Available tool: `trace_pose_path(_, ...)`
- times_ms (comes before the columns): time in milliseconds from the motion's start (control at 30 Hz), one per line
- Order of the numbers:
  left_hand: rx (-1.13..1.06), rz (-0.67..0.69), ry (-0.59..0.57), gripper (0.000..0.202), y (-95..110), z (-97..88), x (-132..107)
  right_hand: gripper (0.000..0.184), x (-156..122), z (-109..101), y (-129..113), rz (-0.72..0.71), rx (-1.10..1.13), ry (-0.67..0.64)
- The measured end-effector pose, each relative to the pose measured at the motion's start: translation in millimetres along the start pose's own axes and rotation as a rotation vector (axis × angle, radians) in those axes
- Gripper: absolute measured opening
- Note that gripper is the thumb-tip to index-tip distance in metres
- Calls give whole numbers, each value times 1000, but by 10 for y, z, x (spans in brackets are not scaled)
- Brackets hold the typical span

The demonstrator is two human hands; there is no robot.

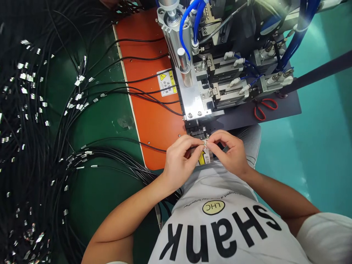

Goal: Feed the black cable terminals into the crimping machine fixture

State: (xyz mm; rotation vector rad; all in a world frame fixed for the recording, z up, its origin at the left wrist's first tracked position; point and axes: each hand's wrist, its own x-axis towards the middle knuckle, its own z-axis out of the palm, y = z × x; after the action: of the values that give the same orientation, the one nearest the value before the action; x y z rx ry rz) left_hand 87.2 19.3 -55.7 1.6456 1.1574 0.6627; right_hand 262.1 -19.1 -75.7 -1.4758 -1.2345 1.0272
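Pinching thin pale wires point(205, 143) at the end of a black cable point(132, 140): left hand point(178, 161), thumb and forefinger closed together on the cable's end; right hand point(232, 154), thumb and forefinger closed together on the wires, exact grip too small to tell. Location of cable end: between the two sets of fingertips, above a yellow-and-black label point(202, 158), at the near end of the machine. Pose: hands facing each other, fingertips almost meeting, remaining fingers bent; left forearm slanting up from lower left, right forearm reaching in from lower right, both elbows bent, before a white printed shirt point(214, 231). Next outward, one silver machine block point(192, 99), receiving several black cables along its left edge, their ends hidden beneath it. One orange board point(156, 124), bearing those cables and a warning label point(167, 82). To the right of the block: metal clamps point(229, 93) with blue air tubes point(297, 44); red-handled scissors point(265, 109), lying on a dark plate point(291, 99). To the left: green table point(110, 121), carrying a curved cable bundle point(118, 156) and, at far left, a dense mass of black cables point(27, 110) with silvery tips. At right, teal floor point(316, 154).
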Motion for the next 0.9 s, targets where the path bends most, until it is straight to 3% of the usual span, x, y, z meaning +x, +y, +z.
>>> trace_pose_path(100,161,176,13,13,-95,-59,53,8,95,-42,85,91,76,0)
trace_pose_path(233,294,271,46,16,-243,-93,223,13,309,-48,222,267,206,-21)
trace_pose_path(433,354,279,44,21,-390,-58,351,19,472,-6,386,410,295,-46)
trace_pose_path(900,381,280,37,22,-409,-45,371,19,464,1,462,444,339,-49)
